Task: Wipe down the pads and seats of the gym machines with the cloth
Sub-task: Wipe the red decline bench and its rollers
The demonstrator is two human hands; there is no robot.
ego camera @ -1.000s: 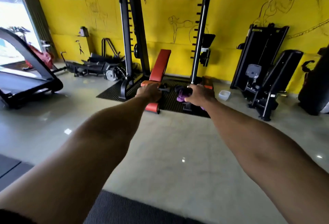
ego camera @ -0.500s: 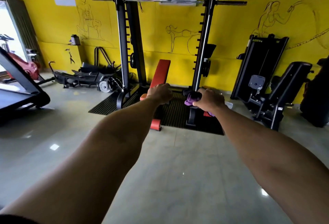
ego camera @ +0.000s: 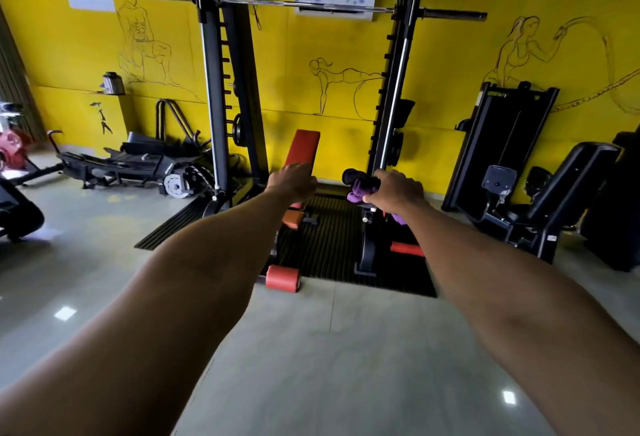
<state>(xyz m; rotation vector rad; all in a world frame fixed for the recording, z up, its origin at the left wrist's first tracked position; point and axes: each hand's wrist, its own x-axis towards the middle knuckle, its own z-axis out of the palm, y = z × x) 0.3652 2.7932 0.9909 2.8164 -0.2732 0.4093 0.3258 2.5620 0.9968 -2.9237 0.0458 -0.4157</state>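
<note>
Both my arms stretch forward at chest height. My right hand (ego camera: 394,191) grips a bunched purple cloth (ego camera: 358,187), part of which hangs below the wrist. My left hand (ego camera: 294,181) holds nothing, its fingers loosely bent. Beyond the hands, a red adjustable bench (ego camera: 301,151) with an inclined backrest stands inside a black Smith rack (ego camera: 225,89) on a ribbed black floor mat (ego camera: 329,245). The bench's red foot roller (ego camera: 282,278) lies at the mat's near edge. My hands are in the air, apart from the bench.
A black seated machine (ego camera: 554,193) with padded seat and back stands at the right by the yellow wall. A low black machine (ego camera: 138,165) lies at the left wall, and a treadmill edge (ego camera: 17,217) shows far left. Grey tiled floor (ego camera: 311,349) spreads between me and the rack.
The rack and bench have grown larger and nearer in view. Both hands stay raised ahead, and the right hand keeps its hold on the purple cloth.
</note>
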